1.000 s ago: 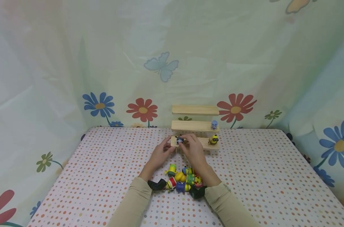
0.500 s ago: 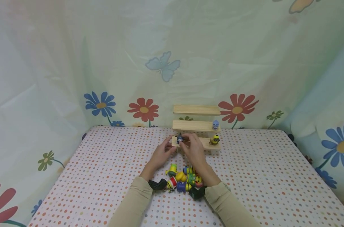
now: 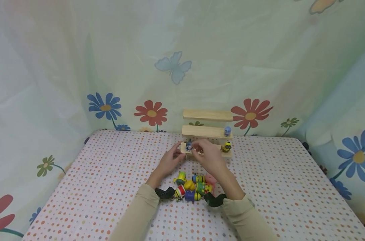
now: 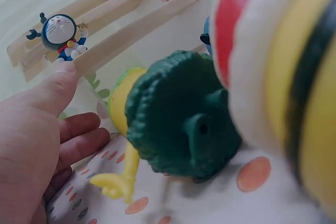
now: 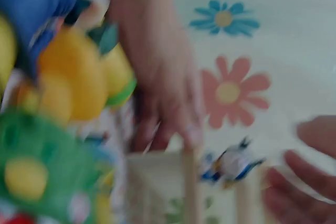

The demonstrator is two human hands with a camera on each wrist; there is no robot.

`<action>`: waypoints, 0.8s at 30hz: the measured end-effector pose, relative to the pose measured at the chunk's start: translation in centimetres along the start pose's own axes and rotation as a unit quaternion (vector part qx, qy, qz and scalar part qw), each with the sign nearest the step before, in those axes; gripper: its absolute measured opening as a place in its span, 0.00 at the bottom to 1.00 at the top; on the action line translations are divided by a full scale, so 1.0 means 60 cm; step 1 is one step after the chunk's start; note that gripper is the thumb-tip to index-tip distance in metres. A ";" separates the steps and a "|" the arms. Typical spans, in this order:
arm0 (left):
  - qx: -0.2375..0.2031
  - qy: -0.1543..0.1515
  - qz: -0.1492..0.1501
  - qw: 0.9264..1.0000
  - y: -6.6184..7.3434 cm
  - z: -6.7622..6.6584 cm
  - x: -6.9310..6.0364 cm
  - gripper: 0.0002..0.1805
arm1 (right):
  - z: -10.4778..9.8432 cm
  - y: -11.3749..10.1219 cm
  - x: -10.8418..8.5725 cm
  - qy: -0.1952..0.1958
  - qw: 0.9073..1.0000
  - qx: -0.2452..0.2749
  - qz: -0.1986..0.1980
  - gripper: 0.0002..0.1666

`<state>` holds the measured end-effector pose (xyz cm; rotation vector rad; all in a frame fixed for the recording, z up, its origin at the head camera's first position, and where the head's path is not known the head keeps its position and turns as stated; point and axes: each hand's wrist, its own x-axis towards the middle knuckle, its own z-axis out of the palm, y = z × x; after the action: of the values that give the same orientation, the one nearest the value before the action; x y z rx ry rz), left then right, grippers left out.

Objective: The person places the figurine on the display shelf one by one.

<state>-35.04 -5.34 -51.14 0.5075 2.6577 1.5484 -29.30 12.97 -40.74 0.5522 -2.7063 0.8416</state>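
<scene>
A small blue-and-white cat figurine (image 3: 189,146) sits at the left end of the lowest step of a wooden shelf (image 3: 207,131). My left hand (image 3: 169,161) touches that end of the shelf; its thumb lies by the step's edge in the left wrist view, just below the figurine (image 4: 60,36). Some of its fingers are hidden. To the right of the figurine is my right hand (image 3: 210,155), its fingers apart from it in the right wrist view. A yellow figurine (image 3: 226,146) stands at the right end of the same step, and a light blue figurine (image 3: 227,131) on the middle one.
Between my forearms lies a cluster of several toy figures, among them a green one (image 3: 200,187), a yellow one (image 3: 189,185) and a pink one (image 3: 210,179). A dotted cloth (image 3: 116,174) covers the table. Behind the shelf hangs a flowered backdrop (image 3: 212,60).
My right hand has let go of the cat figurine and drawn back to the right. The figurine stays on the lowest step. My left hand keeps its place at the shelf's end.
</scene>
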 end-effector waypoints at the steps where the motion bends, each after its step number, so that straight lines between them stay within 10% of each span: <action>1: -0.001 -0.004 0.004 1.000 0.001 -0.001 0.002 0.39 | -0.004 -0.010 -0.003 -0.042 0.999 -0.018 -0.007 0.15; 5: -0.001 -0.020 0.004 1.000 0.000 -0.005 0.007 0.41 | -0.001 -0.049 -0.022 -0.205 0.975 -0.073 -0.053 0.24; 9: -0.004 -0.021 -0.005 1.000 -0.001 -0.007 0.001 0.41 | 0.024 -0.076 -0.045 -0.284 0.945 -0.102 -0.129 0.27; 16: -0.070 -0.040 -0.021 0.996 -0.002 -0.009 0.002 0.41 | 0.059 -0.094 -0.069 -0.289 0.924 -0.165 -0.190 0.32; 24: -0.122 -0.073 -0.030 0.989 -0.002 -0.023 0.004 0.38 | 0.085 -0.092 -0.076 -0.244 0.933 -0.193 -0.181 0.26</action>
<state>-35.55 -6.49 -50.54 0.5005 2.3131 1.7159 -23.49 7.08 -43.72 1.2452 -2.9261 0.0669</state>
